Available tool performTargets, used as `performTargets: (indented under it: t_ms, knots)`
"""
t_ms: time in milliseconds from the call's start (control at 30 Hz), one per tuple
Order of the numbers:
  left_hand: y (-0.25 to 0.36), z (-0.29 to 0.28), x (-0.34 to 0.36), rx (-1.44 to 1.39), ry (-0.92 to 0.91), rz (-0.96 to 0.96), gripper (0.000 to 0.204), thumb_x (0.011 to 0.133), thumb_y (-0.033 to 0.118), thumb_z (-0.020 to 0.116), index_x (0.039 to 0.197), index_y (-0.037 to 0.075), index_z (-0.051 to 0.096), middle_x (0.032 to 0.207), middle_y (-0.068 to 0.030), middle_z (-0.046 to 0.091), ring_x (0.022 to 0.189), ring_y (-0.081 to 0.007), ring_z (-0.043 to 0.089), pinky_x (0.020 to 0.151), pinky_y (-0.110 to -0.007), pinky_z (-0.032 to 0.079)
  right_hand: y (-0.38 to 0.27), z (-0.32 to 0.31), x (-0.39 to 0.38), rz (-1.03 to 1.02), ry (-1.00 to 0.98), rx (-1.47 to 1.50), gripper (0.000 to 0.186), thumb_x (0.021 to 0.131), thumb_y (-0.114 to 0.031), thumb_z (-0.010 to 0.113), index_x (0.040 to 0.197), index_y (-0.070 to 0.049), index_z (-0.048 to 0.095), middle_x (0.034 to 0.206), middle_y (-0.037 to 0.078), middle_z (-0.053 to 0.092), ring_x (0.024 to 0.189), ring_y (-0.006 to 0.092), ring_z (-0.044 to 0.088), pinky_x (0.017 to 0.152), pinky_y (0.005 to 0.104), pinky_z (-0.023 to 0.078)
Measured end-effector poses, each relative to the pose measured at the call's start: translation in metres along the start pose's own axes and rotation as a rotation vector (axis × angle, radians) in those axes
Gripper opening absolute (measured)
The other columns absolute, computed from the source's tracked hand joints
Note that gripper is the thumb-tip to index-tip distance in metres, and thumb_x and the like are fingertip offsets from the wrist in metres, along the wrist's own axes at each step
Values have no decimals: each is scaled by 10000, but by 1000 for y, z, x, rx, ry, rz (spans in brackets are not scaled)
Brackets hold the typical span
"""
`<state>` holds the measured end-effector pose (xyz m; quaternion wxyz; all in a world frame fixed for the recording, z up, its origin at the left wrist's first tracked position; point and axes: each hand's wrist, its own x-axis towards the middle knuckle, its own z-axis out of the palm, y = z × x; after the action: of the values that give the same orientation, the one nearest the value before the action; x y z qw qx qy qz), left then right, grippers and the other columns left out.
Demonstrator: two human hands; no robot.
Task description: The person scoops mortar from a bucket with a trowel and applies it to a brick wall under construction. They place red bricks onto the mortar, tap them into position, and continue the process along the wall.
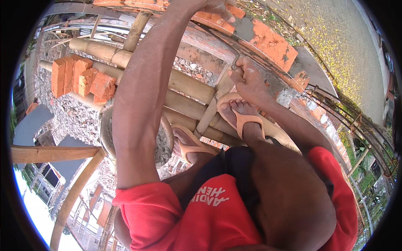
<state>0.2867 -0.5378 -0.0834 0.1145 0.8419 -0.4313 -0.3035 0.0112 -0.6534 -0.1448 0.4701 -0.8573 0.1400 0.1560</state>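
Left hand: the left hand (217, 7) reaches to 12 o'clock, arm at full stretch, fingers curled down over the far edge of an orange rectangular clay brick (211, 20) on the top course; thumb pressed to its near face, apparently to seat it.
Right hand: the right hand (247, 77) sits just right of centre, closed in a fist around a thin dark handle of a tool (235, 62); the working end is hidden against the wall, so I cannot tell its kind.
Wall: the red brick wall under construction (272, 44) runs from 12 towards 3 o'clock, grey mortar patches showing between bricks, within reach of both hands.
Footing: two feet in tan rubber sandals (240, 115) rest on the tan bamboo pole scaffold (188, 83) beside the wall, giving a crouched perch at working height.
Brick stock: a small stack of spare orange bricks (81, 77) lies on the poles at 10 o'clock, well apart from the hands.
Mortar supply: a round grey mortar-crusted pan (163, 146) sits by the left foot, mostly hidden behind the left forearm.
Surroundings: rusty steel reinforcing bars (356, 125) at 3 o'clock; grey paved ground (335, 37) far below at 1 o'clock.
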Motion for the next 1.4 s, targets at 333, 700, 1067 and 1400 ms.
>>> performTargets:
  t_ms: [333,700,1067,1400]
  knots:
    - [26,11,-3,199,137,-50,429,779,213,900,1146,41,757,1136,-245,748,1094,-415,721,917,-509,578,60,-109,-125,341,18,179,272,1056,-217,660,1185,-21,522,817,8,559,666,89,503,608,281,442]
    - [33,3,0,277,31,-37,451,802,240,896,1168,34,733,1147,-248,741,1107,-408,718,932,-513,569,101,-131,-191,257,129,-105,263,996,-221,734,1030,-54,533,639,-2,432,587,106,373,550,319,336]
    - [2,-4,-83,87,233,59,694,987,389,712,1587,134,473,1663,-162,412,1544,-350,378,1253,-495,340,106,-160,-244,275,60,-38,256,994,-216,724,1000,-60,521,694,35,476,607,145,443,573,334,378]
    - [-43,-6,-360,-102,245,-592,636,1047,366,662,1555,23,491,1616,-173,479,1522,-332,414,1228,-479,378,81,-126,-203,58,-69,-135,291,980,-204,724,1081,-58,493,891,182,655,708,414,663,606,478,510]
